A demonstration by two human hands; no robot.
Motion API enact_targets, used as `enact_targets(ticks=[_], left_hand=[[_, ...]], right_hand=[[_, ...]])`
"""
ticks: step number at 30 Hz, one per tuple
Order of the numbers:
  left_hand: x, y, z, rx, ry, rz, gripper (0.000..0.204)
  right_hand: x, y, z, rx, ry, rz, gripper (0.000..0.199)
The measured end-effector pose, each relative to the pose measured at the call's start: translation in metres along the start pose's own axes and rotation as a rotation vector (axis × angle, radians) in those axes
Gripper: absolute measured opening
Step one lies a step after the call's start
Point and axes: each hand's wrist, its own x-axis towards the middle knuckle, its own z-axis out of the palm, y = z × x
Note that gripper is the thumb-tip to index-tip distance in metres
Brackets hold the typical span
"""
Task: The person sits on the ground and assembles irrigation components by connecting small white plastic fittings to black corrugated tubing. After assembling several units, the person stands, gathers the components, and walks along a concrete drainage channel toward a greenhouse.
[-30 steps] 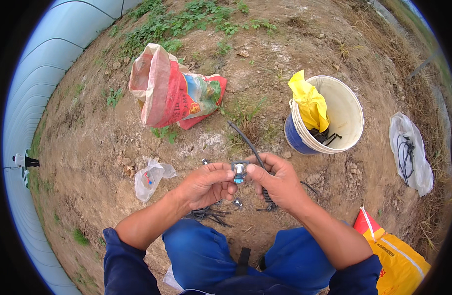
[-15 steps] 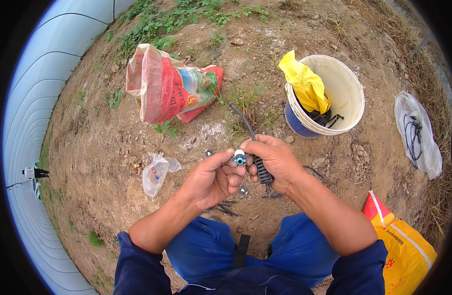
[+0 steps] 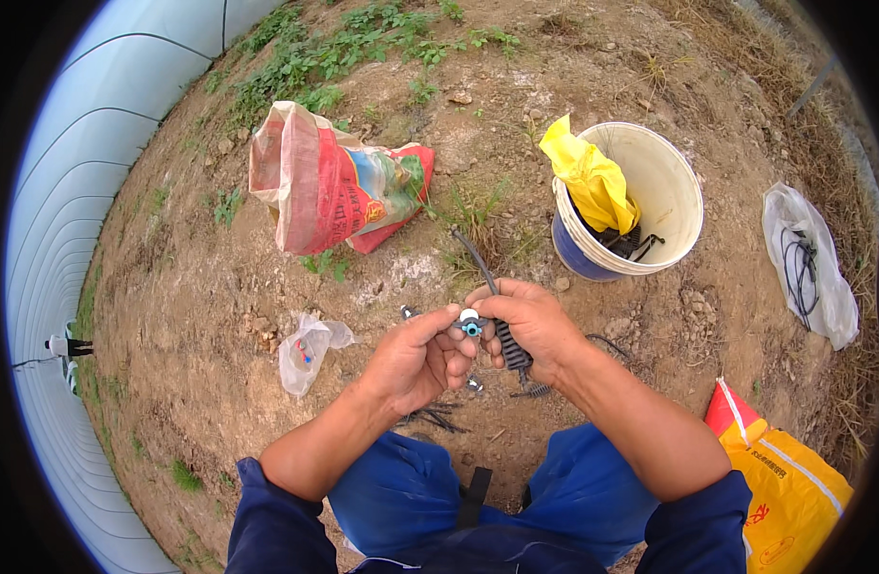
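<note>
Both hands meet above bare dirt: the left hand (image 3: 415,359) and right hand (image 3: 525,320) pinch a small blue-and-white fitting (image 3: 471,325) between their fingertips, the right also clasped round a black ribbed tube (image 3: 508,344). Behind, a white bucket (image 3: 674,206) holds a yellow bag (image 3: 588,182) and black tubing. A clear bag (image 3: 305,349) with small parts lies left; a red sack (image 3: 329,187) lies further back.

A small round blue-and-white plastic fitting (image 3: 471,323) joins a black ribbed tube (image 3: 501,320). A red woven sack (image 3: 329,182) shows blue, green and yellow printing. A white plastic bucket (image 3: 664,191), blue outside, holds a bright yellow bag (image 3: 592,182). Sleeves and trousers are dark blue; the soil is brown.
</note>
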Motion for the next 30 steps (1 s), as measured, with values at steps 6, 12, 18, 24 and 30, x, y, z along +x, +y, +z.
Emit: enact_targets(ticks=[6, 12, 18, 24, 30], left_hand=[[0.005, 0.001, -0.003, 0.035, -0.047, 0.027, 0.029], [0.005, -0.010, -0.007, 0.271, 0.026, 0.218, 0.023], [-0.005, -0.008, -0.007, 0.478, 0.002, 0.460, 0.015], [-0.007, -0.021, -0.009, 0.710, 0.174, 0.863, 0.018], [-0.003, -0.022, -0.011, 0.856, 0.218, 1.028, 0.022]], right_hand=[[0.002, 0.000, 0.001, -0.084, -0.032, -0.060, 0.016], [-0.003, -0.003, 0.002, -0.328, -0.044, -0.331, 0.015], [-0.011, -0.006, 0.000, -0.528, -0.069, -0.469, 0.015], [-0.013, -0.005, 0.002, -0.431, -0.110, -0.385, 0.015], [-0.012, -0.001, 0.005, -0.468, -0.088, -0.330, 0.018]])
